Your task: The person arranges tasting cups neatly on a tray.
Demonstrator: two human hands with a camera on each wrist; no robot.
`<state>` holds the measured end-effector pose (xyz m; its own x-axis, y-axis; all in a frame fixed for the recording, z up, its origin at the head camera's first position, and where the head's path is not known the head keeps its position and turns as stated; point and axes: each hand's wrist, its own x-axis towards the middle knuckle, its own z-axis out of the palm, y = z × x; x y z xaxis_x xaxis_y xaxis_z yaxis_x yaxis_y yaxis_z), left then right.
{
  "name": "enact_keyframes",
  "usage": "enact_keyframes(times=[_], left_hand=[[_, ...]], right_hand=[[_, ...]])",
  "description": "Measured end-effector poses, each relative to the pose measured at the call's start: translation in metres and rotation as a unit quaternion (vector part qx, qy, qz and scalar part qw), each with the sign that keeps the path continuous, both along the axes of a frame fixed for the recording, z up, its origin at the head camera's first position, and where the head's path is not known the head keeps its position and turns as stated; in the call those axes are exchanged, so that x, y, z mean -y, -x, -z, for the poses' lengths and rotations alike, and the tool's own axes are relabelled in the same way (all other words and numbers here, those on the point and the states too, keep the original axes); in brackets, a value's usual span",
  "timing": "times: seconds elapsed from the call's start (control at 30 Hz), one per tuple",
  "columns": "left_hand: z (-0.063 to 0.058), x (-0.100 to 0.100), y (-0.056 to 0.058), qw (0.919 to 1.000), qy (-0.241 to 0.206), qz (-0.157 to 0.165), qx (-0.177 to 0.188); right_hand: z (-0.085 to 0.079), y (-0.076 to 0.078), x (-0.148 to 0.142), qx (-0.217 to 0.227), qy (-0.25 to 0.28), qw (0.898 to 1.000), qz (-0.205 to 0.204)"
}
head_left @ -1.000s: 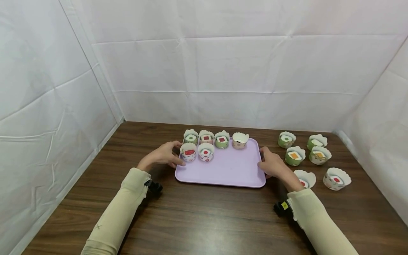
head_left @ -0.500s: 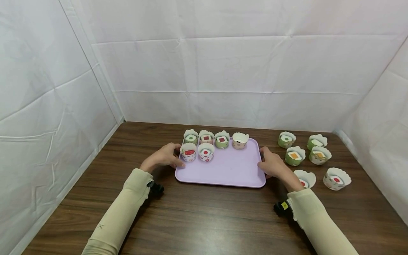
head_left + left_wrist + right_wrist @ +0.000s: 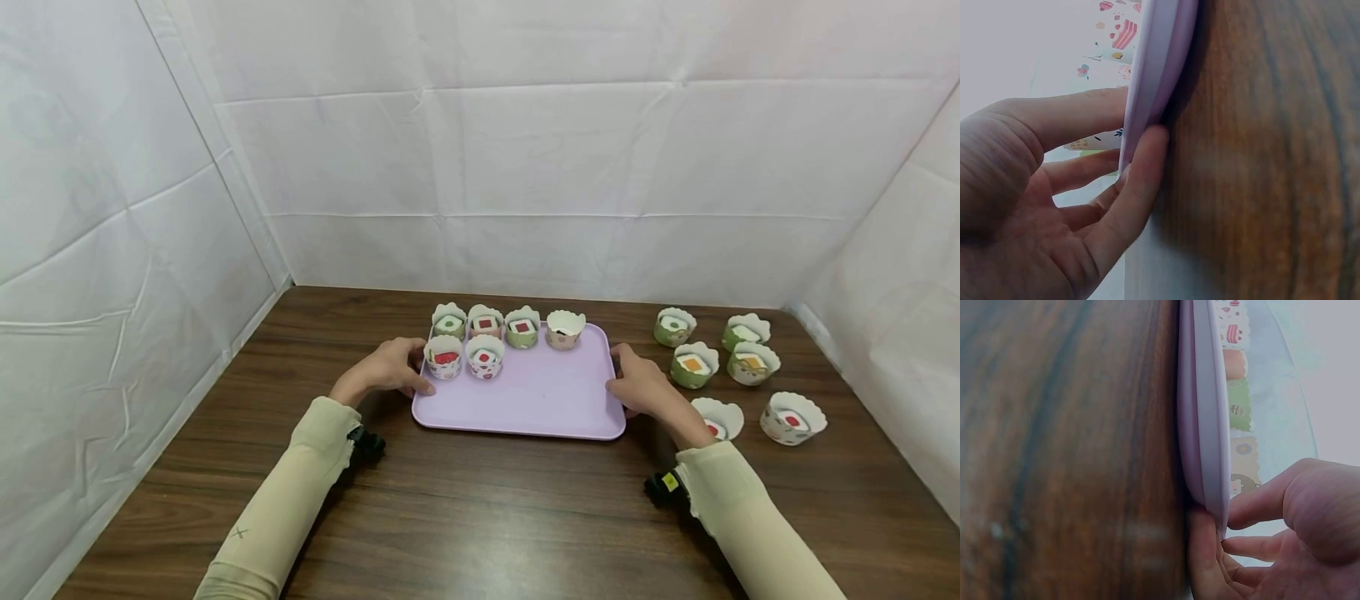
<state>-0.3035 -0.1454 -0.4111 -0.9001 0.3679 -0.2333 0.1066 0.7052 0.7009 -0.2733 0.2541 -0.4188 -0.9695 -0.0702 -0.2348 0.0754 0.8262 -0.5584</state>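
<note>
A lilac tray [image 3: 540,400] lies on the brown table with several paper baking cups at its back and left. My left hand [image 3: 384,367] grips the tray's left edge; in the left wrist view the thumb [image 3: 1085,115] lies over the rim and a finger [image 3: 1138,181] reaches beneath it. At the opposite edge my right hand [image 3: 643,387] pinches the rim, thumb [image 3: 1260,503] on top and a finger [image 3: 1204,550] underneath. Close to the left thumb stands a white patterned cup [image 3: 443,369] with something red inside. A beige cup [image 3: 564,337] stands apart at the back right of the tray.
Several more baking cups stand on the table [image 3: 480,517] to the right, among them a green cup [image 3: 693,379] and a white cup [image 3: 791,429]. My right forearm partly covers another white cup [image 3: 727,412]. White sheeting [image 3: 540,183] walls the back and sides.
My left hand has shifted slightly at the tray's left edge, the wrist moving a little to the right. The right hand, tray and cups look unmoved.
</note>
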Motion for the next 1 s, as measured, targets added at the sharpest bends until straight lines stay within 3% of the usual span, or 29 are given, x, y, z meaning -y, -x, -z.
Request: enact_keyframes(times=[0.3, 0.47, 0.8, 1.0], left_hand=[[0.001, 0.0, -0.001, 0.9984, -0.038, -0.006, 0.041], [0.002, 0.0, 0.0, 0.9977, -0.052, -0.005, 0.043], [0.002, 0.002, 0.001, 0.9975, -0.056, -0.002, 0.043], [0.003, 0.003, 0.001, 0.9974, -0.058, 0.0, 0.044]], right_hand=[[-0.002, -0.002, -0.001, 0.009, 0.005, 1.0, -0.004], [-0.011, -0.005, -0.006, 0.008, 0.017, 1.0, -0.022], [-0.042, -0.012, -0.023, -0.089, -0.005, 0.994, -0.061], [-0.065, -0.02, -0.044, -0.12, 0.011, 0.992, -0.046]])
